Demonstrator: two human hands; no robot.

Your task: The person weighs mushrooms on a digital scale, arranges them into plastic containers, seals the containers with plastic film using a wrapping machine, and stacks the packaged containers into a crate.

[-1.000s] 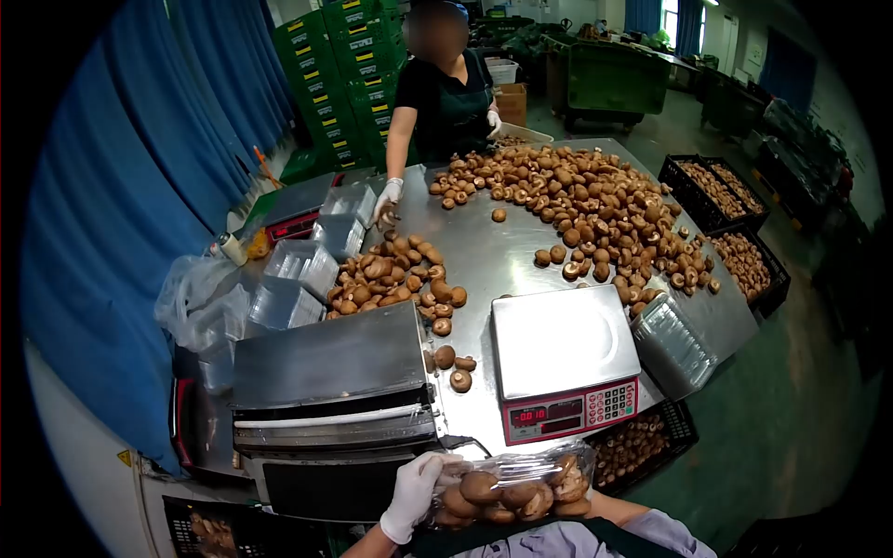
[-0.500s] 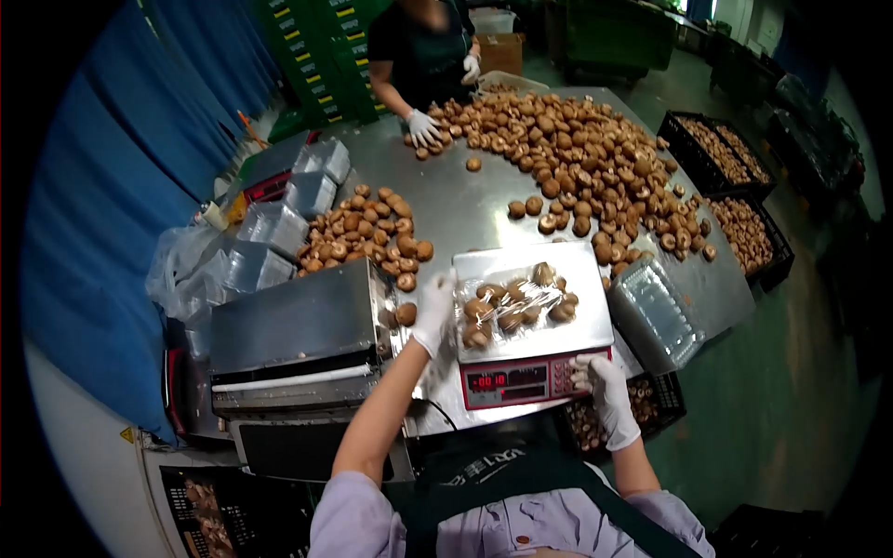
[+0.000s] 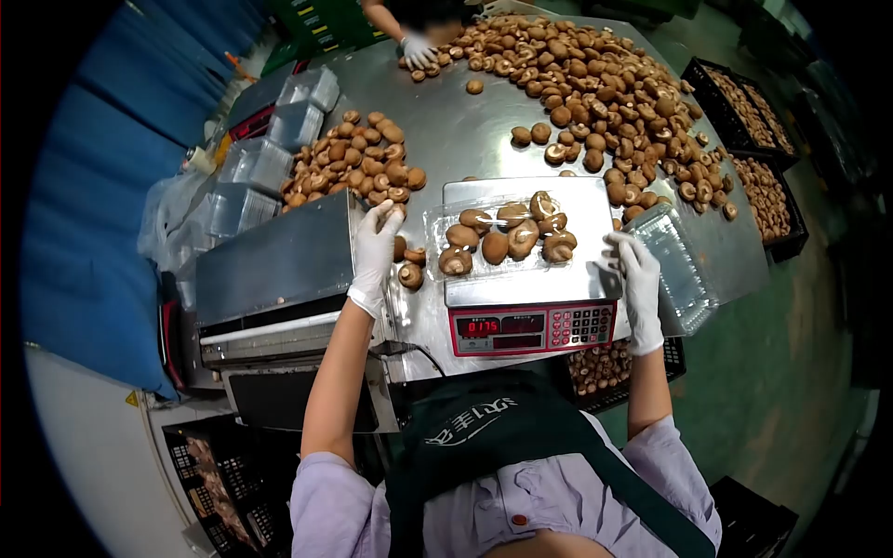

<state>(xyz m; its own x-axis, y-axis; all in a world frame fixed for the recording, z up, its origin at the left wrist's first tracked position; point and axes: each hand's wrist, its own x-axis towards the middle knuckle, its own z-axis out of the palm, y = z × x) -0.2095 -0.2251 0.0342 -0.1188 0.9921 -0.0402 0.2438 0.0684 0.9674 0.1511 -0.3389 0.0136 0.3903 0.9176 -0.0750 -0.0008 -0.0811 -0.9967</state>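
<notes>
A clear plastic tray [image 3: 433,244] of brown mushrooms [image 3: 495,246] rests on the metal pan [image 3: 581,200] of a red electronic scale [image 3: 535,328]. The lit display appears to read 0175. My left hand [image 3: 375,256], in a white glove, is left of the tray, with its fingers apart and bent at the near edge of a smaller mushroom pile [image 3: 349,158]. A few loose mushrooms [image 3: 409,274] lie beside that wrist. At the pan's right edge is my gloved right hand [image 3: 637,279], fingers loosely curled and apart, with nothing visible in them.
Stacked clear trays [image 3: 665,265] stand right of the scale; more trays [image 3: 251,167] are at the left. A metal box-like machine [image 3: 279,256] sits beside my left forearm. Across the table, a co-worker's gloved hand [image 3: 418,51] touches the large mushroom heap [image 3: 595,88]. Black crates [image 3: 786,237] hold mushrooms.
My left hand has moved from the tray's left side to the smaller pile. My right hand has risen from the scale's keys to the pan edge. The display went from about -0010 to 0175.
</notes>
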